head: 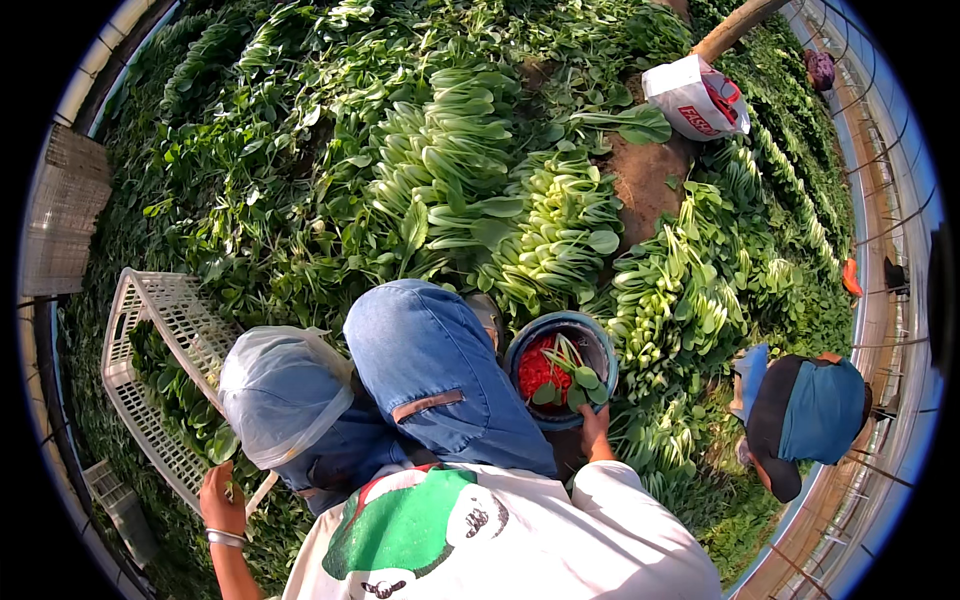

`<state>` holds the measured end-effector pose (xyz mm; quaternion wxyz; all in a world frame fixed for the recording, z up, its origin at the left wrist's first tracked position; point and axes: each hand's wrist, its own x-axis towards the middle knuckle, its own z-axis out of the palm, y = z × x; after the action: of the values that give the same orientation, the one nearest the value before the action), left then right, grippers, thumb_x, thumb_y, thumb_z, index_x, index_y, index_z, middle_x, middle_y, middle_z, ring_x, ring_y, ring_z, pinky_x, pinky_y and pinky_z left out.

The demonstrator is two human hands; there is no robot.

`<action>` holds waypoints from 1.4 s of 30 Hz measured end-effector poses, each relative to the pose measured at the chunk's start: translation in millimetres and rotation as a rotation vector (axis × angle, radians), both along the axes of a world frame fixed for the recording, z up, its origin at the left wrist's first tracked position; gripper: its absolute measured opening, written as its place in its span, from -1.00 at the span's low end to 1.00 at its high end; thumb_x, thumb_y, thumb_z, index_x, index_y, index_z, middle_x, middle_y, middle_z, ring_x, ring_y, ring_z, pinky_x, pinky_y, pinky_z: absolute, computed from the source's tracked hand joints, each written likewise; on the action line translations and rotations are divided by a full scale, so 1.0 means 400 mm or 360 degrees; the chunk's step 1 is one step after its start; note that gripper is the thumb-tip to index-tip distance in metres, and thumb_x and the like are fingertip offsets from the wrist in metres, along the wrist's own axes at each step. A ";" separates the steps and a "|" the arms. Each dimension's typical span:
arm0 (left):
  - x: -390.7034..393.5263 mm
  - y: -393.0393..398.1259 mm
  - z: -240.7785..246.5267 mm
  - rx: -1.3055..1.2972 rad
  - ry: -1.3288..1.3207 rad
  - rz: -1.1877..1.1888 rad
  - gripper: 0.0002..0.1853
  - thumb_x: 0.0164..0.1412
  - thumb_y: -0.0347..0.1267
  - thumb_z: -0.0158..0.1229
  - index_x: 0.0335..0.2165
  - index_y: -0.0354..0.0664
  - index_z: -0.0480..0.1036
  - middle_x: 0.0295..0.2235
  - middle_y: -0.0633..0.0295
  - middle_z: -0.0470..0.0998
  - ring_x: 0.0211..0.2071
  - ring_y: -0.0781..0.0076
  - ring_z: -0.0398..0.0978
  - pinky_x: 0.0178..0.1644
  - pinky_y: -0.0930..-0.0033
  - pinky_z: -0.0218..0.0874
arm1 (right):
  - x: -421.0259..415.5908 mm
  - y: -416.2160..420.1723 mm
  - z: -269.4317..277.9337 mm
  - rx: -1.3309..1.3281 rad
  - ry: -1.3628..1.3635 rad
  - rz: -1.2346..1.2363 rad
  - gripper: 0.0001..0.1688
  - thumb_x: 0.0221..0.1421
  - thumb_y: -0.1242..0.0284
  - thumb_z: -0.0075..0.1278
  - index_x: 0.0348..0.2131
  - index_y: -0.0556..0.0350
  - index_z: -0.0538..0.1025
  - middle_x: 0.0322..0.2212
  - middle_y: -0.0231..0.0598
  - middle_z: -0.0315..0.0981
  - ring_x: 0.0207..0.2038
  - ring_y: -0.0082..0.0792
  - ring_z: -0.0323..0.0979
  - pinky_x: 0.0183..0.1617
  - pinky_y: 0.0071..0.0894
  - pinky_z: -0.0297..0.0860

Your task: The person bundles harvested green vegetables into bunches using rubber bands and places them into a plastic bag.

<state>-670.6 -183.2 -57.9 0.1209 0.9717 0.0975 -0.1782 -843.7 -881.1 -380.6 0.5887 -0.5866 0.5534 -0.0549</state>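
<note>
My right hand point(595, 431) grips the near right rim of a round dark bucket point(536, 330) beside my right knee. Inside lie bright red strips point(536, 369), too small to tell exactly, with a few loose leafy stalks point(576, 375) on top. My left hand point(223, 499), with a silvery bangle at the wrist, is at the near corner of a white slatted plastic crate point(161, 341). Its fingers are curled, but whether they hold the crate edge is unclear. Leafy greens point(176, 390) fill part of the crate, which looks tilted.
Rows of pale-stemmed bok choy point(450, 150) lie ahead, with more piles point(559, 225) nearer the bucket. A printed white bag point(697, 97) rests by a wooden post point(735, 30). Another person point(810, 420) bends low at right. Other crates point(124, 510) stand at left.
</note>
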 end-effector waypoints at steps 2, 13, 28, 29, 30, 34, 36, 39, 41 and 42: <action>0.089 -0.090 0.077 -0.0165 -0.0561 -0.0117 -0.62 0.21 -0.71 0.07 -0.01 -0.31 0.54 -0.14 0.06 0.60 -0.21 0.17 0.61 -0.10 0.21 0.46 | -0.047 -0.001 -0.005 -0.0016 0.0074 0.0003 -0.25 0.03 0.53 0.23 0.22 0.11 0.40 0.04 -0.19 0.54 0.02 -0.22 0.50 0.13 -0.17 0.41; 0.264 -0.558 0.166 -0.0914 -0.0772 -0.1210 -0.61 -0.09 -0.71 0.18 -0.22 -0.20 0.61 -0.29 0.12 0.66 -0.33 0.10 0.58 -0.22 0.18 0.43 | -0.373 -0.082 0.134 -0.0167 0.0455 0.0433 -0.27 -0.01 0.53 0.25 0.18 0.18 0.44 0.00 -0.18 0.61 0.03 -0.24 0.55 0.18 -0.24 0.42; 0.294 -0.826 0.043 -0.1808 -0.0473 -0.1325 -0.59 -0.11 -0.66 0.31 -0.18 -0.20 0.65 -0.22 0.23 0.70 -0.28 0.26 0.65 -0.16 0.24 0.51 | 0.059 -0.146 0.341 -0.1308 0.0933 0.1151 -0.81 0.06 0.42 0.37 -0.36 0.10 0.64 -0.54 -0.19 0.63 -0.48 -0.12 0.62 -0.29 -0.13 0.53; 0.302 -0.853 0.036 -0.1882 -0.0460 -0.1271 -0.58 -0.10 -0.67 0.29 -0.18 -0.21 0.65 -0.21 0.22 0.70 -0.28 0.24 0.65 -0.15 0.23 0.50 | 0.198 -0.149 0.348 -0.1218 0.0458 0.1048 -0.91 0.12 0.53 0.29 -0.35 0.11 0.63 -0.48 -0.18 0.62 -0.48 -0.12 0.59 -0.29 -0.19 0.53; 0.310 -0.881 0.029 -0.1955 -0.0306 -0.1205 -0.58 -0.07 -0.69 0.24 -0.16 -0.22 0.64 -0.20 0.20 0.70 -0.28 0.22 0.64 -0.16 0.20 0.48 | 0.328 -0.146 0.351 -0.1310 0.0057 0.1177 -0.91 0.13 0.60 0.25 -0.31 0.14 0.62 -0.33 -0.16 0.62 -0.38 -0.17 0.60 -0.27 -0.26 0.52; 0.326 -0.995 -0.001 -0.2144 -0.0145 -0.1292 -0.59 0.00 -0.68 0.25 -0.13 -0.20 0.64 -0.17 0.23 0.69 -0.27 0.22 0.60 -0.19 0.19 0.45 | 0.751 -0.121 0.287 -0.1721 -0.0475 0.1689 -0.42 0.00 0.53 0.37 0.06 -0.01 0.60 0.01 -0.21 0.51 0.09 -0.01 0.44 0.20 -0.06 0.40; 0.324 -1.018 -0.010 -0.2129 -0.0036 -0.1361 -0.58 0.01 -0.64 0.28 -0.10 -0.19 0.63 -0.15 0.24 0.69 -0.25 0.19 0.58 -0.15 0.19 0.45 | 0.837 -0.115 0.253 -0.1857 -0.0398 0.1772 -0.39 -0.06 0.51 0.41 0.05 -0.07 0.62 0.05 -0.25 0.50 0.14 -0.02 0.42 0.23 -0.04 0.40; 0.316 -1.017 -0.025 -0.2188 0.0061 -0.1201 -0.61 0.04 -0.64 0.28 -0.11 -0.18 0.64 -0.14 0.23 0.70 -0.24 0.19 0.59 -0.13 0.20 0.45 | 0.870 -0.127 0.211 -0.1629 -0.0287 0.1814 -0.62 -0.08 0.49 0.43 -0.18 -0.05 0.69 0.07 -0.28 0.54 0.21 0.01 0.41 0.28 -0.01 0.36; 0.316 -1.007 -0.040 -0.2140 0.0130 -0.1060 -0.68 0.12 -0.63 0.26 -0.12 -0.19 0.65 -0.15 0.21 0.71 -0.22 0.18 0.61 -0.11 0.19 0.45 | 0.860 -0.149 0.195 -0.1696 -0.0614 0.1637 -0.74 0.07 0.48 0.36 -0.20 0.00 0.63 0.04 -0.24 0.60 0.24 0.03 0.42 0.32 0.03 0.33; 0.315 -1.004 -0.047 -0.2125 0.0156 -0.1005 -0.69 0.14 -0.63 0.26 -0.12 -0.20 0.65 -0.15 0.21 0.71 -0.21 0.18 0.62 -0.10 0.18 0.45 | 0.853 -0.163 0.191 -0.1648 -0.0628 0.1537 -0.85 0.25 0.46 0.22 -0.19 0.05 0.55 0.02 -0.19 0.63 0.25 0.01 0.44 0.33 0.07 0.31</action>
<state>-544.5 -584.9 -76.8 0.6246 0.6641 -0.3106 -0.2691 -502.4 -946.1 -304.4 0.2835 -0.9472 0.0204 -0.1484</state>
